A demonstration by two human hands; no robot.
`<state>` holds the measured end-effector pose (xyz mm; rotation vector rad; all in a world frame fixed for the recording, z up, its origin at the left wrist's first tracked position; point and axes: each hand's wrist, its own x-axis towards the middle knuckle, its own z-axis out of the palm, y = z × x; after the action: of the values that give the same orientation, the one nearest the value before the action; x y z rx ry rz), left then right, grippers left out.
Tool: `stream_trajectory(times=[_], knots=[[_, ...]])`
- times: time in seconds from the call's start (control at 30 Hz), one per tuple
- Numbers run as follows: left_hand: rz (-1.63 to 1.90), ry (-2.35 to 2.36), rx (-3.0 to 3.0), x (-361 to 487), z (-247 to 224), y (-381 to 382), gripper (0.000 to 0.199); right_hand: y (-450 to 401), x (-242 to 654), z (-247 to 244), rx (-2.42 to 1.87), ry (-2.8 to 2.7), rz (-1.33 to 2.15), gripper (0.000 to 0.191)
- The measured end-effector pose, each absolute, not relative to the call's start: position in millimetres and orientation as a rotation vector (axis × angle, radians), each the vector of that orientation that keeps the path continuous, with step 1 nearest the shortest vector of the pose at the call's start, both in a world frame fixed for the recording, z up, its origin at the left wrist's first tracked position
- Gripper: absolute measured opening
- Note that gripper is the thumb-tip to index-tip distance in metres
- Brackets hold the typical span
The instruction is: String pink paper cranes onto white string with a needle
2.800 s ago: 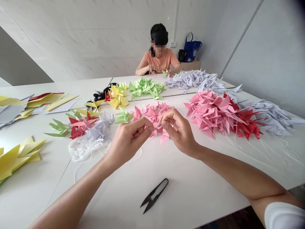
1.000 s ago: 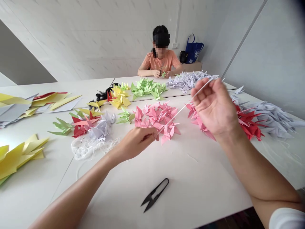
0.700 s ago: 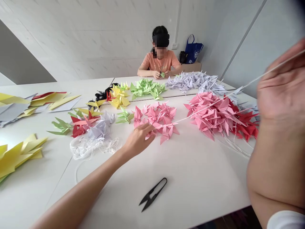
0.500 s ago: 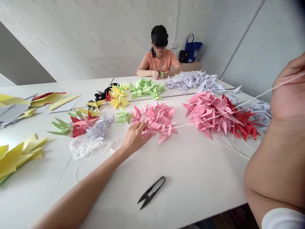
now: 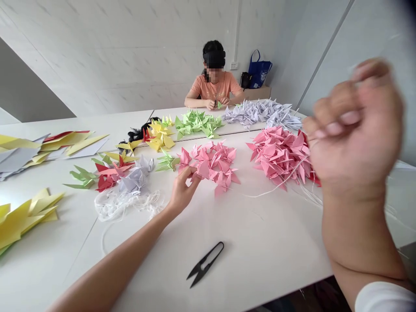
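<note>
My left hand (image 5: 183, 190) reaches to the small group of pink paper cranes (image 5: 214, 161), thumb and fingertips pinched on one pink crane (image 5: 202, 169) at its near left edge. Raised at the right, close to the camera and partly blurred, my right hand (image 5: 355, 125) is closed with its fingers curled. A white string (image 5: 276, 187) runs down from that hand, its loose end hanging near the table. Whether a needle is between the fingers cannot be made out. Behind the string lies a larger heap of pink cranes (image 5: 281, 151).
Black thread snips (image 5: 205, 265) lie near the front edge. A tangle of white string (image 5: 112, 203) sits left, by mixed cranes (image 5: 110, 173). Green cranes (image 5: 198, 122) and pale lilac cranes (image 5: 263, 113) lie farther back. Opposite sits a person (image 5: 214, 84). Coloured paper (image 5: 27, 216) is at left.
My right hand has come inward from the right edge, its fingers now curled in view. The string, stretched across the table before, hangs slack. My left fingers have closed on a pink crane.
</note>
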<state>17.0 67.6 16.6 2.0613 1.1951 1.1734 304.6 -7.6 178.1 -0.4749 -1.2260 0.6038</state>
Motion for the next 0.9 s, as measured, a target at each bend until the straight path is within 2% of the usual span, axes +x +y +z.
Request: stream_trajectory(times=[0.17, 0.4, 0.5, 0.67, 0.9], knots=[[1.177, 1.071, 1.854, 26.9, 20.7, 55.1, 0.027, 5.8, 250.8, 138.2, -0.502, -1.362, 1.01, 0.011], [1.328, 1.234, 1.844, 11.6, 15.8, 39.3, 0.005, -5.2, 206.7, 37.8, -0.727, -1.434, 1.445, 0.019], [1.265, 1.307, 1.787, 4.8, 7.2, 37.1, 0.011, -11.6, 198.9, 7.4, -0.822, -1.426, 1.535, 0.018], [1.143, 1.319, 1.679, 2.4, -1.3, 39.9, 0.027, -9.2, 196.8, -14.9, -0.865, -1.429, 1.552, 0.019], [1.093, 1.357, 1.678, -2.0, 4.2, 42.6, 0.032, -8.1, 199.6, -20.7, -0.882, -1.461, 1.546, 0.023]])
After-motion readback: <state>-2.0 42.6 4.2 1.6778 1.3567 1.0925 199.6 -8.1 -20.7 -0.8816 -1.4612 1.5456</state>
